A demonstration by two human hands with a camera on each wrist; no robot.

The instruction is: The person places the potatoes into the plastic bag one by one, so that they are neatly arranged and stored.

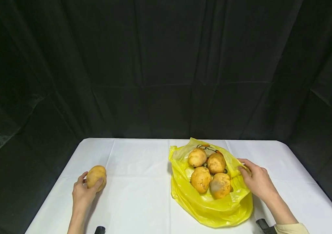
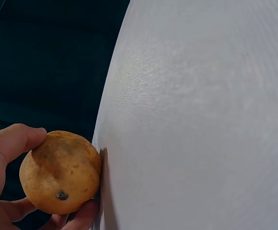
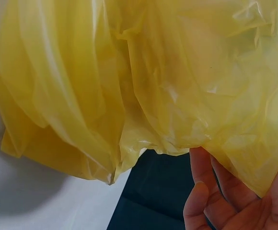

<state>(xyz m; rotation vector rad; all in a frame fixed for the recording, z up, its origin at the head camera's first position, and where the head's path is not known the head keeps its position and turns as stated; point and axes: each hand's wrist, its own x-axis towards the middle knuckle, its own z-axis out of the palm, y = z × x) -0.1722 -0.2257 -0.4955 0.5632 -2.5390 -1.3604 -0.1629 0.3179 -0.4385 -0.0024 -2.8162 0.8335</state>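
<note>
On the left of the head view, my left hand point(image 1: 82, 196) holds a yellow-brown pear point(image 1: 97, 178) at the white table. Seen from the left wrist, the thumb and fingers curl round the pear point(image 2: 62, 175), whose dark, dried blossom end shows. A yellow plastic bag point(image 1: 210, 213) stands on the right with its mouth spread wide. Inside it lie several similar pears point(image 1: 200, 179). My right hand point(image 1: 258, 180) grips the bag's right rim between thumb and fingers. The right wrist view shows the bag's crinkled side point(image 3: 167, 86) and bent fingers point(image 3: 201, 196) at its edge.
A white cloth point(image 1: 136, 195) covers the table. Black curtains point(image 1: 166, 71) hang behind it and at both sides. A dark wrist device point(image 1: 100, 230) shows by the left forearm, and another dark strap point(image 1: 264, 225) by the right sleeve.
</note>
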